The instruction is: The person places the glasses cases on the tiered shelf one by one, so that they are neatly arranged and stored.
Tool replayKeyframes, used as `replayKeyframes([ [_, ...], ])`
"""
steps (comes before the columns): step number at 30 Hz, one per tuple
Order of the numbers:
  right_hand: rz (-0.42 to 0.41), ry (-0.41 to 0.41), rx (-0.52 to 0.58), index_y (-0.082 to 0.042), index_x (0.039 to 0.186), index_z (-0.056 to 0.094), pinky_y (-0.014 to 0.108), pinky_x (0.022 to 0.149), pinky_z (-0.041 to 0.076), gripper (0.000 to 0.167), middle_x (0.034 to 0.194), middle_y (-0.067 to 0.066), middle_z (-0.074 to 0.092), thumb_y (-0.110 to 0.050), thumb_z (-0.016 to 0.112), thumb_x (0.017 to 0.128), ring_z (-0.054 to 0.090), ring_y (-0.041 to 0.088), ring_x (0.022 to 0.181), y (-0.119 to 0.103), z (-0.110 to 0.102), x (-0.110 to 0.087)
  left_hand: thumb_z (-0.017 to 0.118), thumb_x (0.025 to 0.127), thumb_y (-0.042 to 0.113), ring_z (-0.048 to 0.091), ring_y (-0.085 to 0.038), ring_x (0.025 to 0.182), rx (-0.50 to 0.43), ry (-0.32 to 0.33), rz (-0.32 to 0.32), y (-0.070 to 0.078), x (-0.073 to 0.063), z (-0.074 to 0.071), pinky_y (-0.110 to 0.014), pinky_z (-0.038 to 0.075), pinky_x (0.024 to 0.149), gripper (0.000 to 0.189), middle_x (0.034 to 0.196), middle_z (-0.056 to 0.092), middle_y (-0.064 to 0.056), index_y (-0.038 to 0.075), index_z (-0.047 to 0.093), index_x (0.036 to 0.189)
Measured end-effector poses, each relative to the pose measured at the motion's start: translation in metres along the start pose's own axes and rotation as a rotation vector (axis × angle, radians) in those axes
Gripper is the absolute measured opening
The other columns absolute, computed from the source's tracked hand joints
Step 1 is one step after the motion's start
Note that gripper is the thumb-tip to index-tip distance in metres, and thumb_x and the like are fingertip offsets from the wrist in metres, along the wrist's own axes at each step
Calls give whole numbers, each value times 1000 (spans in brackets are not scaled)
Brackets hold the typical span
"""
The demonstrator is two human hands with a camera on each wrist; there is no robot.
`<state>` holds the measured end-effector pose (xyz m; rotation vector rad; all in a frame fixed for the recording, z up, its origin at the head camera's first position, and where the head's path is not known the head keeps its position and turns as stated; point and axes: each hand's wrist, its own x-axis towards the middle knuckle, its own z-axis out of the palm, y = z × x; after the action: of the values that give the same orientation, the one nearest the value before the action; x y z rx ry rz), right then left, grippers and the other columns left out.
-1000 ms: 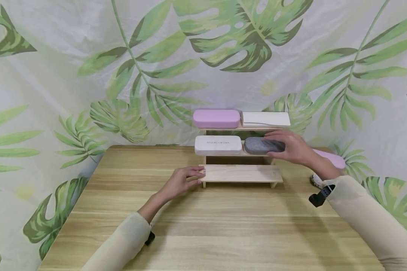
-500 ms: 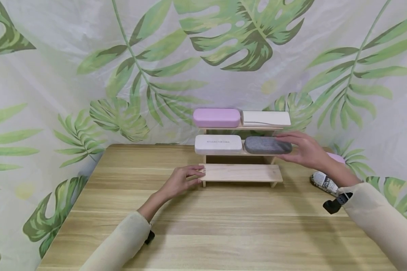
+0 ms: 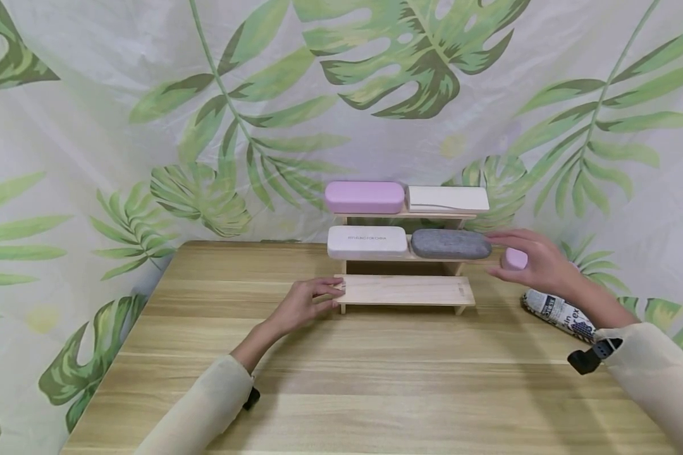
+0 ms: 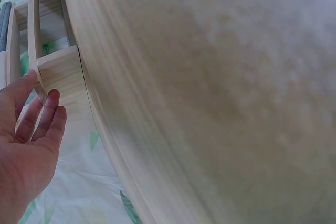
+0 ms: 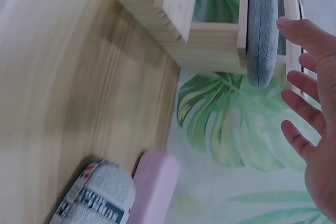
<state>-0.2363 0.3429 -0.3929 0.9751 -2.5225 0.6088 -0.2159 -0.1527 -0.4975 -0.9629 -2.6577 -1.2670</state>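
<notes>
A three-tier wooden display rack stands at the back of the table. My left hand pinches the left end of its lowest board; in the left wrist view the left hand's fingers curl at the board's corner. On the middle tier lie a white glasses case with small lettering and a grey fabric glasses case. Just off the grey case's right end is my right hand, fingers spread and holding nothing. The top tier carries a pink glasses case and a white glasses case.
Right of the rack, a newsprint-patterned glasses case lies on the wooden table. Beside it is another pink case, partly hidden by my right hand in the head view. A leaf-patterned cloth hangs behind the table.
My right hand has let go of the grey glasses case and drawn away to the right, uncovering the newsprint-patterned case. The left hand stays at the lowest board.
</notes>
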Motion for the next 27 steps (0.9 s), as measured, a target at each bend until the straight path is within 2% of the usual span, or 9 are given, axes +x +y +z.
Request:
replayKeyframes([
  [8, 43, -3, -19, -6, 125, 77, 6, 102, 34, 65, 122, 11, 76, -15, 100, 65, 68, 35, 113, 8, -8, -20, 79, 95, 5, 64, -30, 134, -2, -15, -26, -2, 0, 0, -44, 49, 115, 21, 141, 68, -11, 3, 81, 116],
  [15, 80, -23, -33, -6, 123, 77, 5, 98, 35, 64, 121, 14, 77, -16, 100, 64, 69, 39, 111, 13, -13, -36, 79, 95, 5, 64, -32, 133, -4, -9, -21, -1, 0, 1, -47, 49, 114, 22, 141, 68, -12, 3, 80, 117],
  [19, 117, -57, -40, -6, 124, 77, 15, 94, 43, 64, 122, 18, 76, -19, 100, 66, 69, 42, 112, 17, -15, -44, 80, 94, 5, 64, -33, 132, 3, -3, -14, 0, 0, 0, -48, 50, 114, 22, 140, 69, -13, 3, 80, 116],
  [23, 164, -88, -56, -7, 125, 76, 33, 91, 51, 63, 124, 18, 75, -22, 100, 68, 68, 43, 115, 21, -17, -53, 80, 94, 5, 65, -33, 132, 13, 3, -4, 0, 0, 1, -48, 51, 113, 22, 140, 69, -13, 3, 80, 116],
  [25, 185, -101, -60, -7, 125, 75, 43, 90, 53, 62, 126, 18, 74, -22, 99, 69, 67, 44, 116, 22, -18, -57, 80, 94, 5, 65, -33, 131, 16, 5, -1, -1, 0, 1, -48, 51, 113, 22, 140, 69, -13, 3, 80, 116],
  [27, 203, -109, -59, -8, 125, 75, 46, 89, 52, 62, 127, 18, 73, -22, 99, 70, 66, 44, 118, 24, -18, -61, 80, 93, 5, 65, -33, 131, 18, 9, -2, -1, -1, 1, -48, 51, 112, 22, 140, 69, -13, 3, 81, 115],
])
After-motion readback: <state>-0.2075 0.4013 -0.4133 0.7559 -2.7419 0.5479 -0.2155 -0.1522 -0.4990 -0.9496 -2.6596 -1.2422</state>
